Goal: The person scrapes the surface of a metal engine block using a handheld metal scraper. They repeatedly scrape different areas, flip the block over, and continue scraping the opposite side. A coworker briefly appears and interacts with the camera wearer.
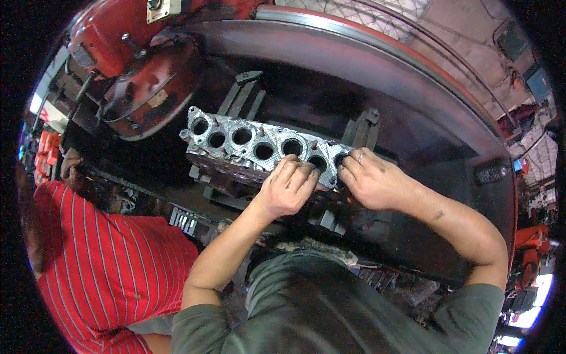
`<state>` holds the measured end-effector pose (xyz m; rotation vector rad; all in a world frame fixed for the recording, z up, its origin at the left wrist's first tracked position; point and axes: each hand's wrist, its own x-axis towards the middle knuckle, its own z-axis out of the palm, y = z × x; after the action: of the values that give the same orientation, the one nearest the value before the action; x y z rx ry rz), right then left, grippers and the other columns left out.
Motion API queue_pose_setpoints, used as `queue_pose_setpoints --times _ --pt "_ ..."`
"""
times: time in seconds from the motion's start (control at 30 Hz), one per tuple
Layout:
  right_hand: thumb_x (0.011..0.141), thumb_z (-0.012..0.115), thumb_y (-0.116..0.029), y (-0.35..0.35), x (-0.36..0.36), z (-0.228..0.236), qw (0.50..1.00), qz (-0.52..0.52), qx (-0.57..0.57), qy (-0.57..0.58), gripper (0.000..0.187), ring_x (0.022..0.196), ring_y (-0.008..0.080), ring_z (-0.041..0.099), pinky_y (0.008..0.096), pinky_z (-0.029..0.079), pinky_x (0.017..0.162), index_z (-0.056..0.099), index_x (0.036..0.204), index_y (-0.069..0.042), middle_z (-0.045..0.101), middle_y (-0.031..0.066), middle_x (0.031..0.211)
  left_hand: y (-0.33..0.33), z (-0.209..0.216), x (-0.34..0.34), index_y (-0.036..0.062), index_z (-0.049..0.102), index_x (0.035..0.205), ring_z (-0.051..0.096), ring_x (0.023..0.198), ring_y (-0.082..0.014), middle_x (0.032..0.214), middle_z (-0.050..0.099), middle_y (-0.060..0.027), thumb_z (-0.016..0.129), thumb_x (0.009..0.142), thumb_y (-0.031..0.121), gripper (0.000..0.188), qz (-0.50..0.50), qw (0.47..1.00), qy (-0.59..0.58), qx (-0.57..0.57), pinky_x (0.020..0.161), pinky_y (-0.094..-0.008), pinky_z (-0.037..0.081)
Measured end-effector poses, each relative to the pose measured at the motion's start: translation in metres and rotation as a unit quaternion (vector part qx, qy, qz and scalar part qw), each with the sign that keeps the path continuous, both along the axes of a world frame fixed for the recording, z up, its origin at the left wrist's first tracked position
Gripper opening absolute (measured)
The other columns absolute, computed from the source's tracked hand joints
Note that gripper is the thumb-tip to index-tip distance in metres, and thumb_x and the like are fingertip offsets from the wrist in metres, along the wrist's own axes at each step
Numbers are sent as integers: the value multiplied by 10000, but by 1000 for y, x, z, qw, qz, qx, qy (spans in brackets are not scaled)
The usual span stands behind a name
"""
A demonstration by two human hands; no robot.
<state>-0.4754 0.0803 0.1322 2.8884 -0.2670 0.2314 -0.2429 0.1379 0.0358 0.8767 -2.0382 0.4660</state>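
Silver metal block (277, 139) is already set across the dark supports (361, 128), holes up, so loading looks done. Left hand (289, 186) and right hand (372, 180) are bunched at its right end, grip can't be told; adjusting's probably pending.

A long, pale metal block with round holes (277, 133) lay across two dark, straight metal rails (240, 96), whose ends showed behind and before it. Both were inside a broad, dark metal trough (318, 88). The bare left hand (290, 187) was at the block's near edge, right of its middle; the bare right hand (372, 179) was at its right end. Behind, to the left, stood a red, rounded metal machine housing (150, 97). A person in a red striped fabric shirt (112, 253) was left of the forearms.
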Motion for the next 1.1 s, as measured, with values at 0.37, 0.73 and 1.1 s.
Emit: queue_pose_setpoints --times 0.37,0.73,1.1 --pt "743 712 -273 -2 -3 -2 1000 -6 27 -11 351 943 325 623 418 518 872 628 917 20 627 159 937 -3 -6 0 -20 694 990 642 919 -280 1019 657 -142 737 781 148 271 -2 1000 21 -21 853 -449 578" --pt "746 721 -289 -2 -1 -1 999 -22 35 -1 367 962 316 619 415 512 888 629 941 8 625 142 944 -2 -4 -1 -17 693 1018 653 901 -288 998 666 -136 791 796 229 345 -4 999 31 -20 828 -434 581" --pt "865 748 -247 7 -17 9 964 -151 211 -58 333 1076 350 598 437 487 976 679 1108 -30 627 138 1083 21 -1 -2 36 732 1157 654 1059 -316 1134 684 -108 746 740 58 418 10 991 92 95 967 -455 552"
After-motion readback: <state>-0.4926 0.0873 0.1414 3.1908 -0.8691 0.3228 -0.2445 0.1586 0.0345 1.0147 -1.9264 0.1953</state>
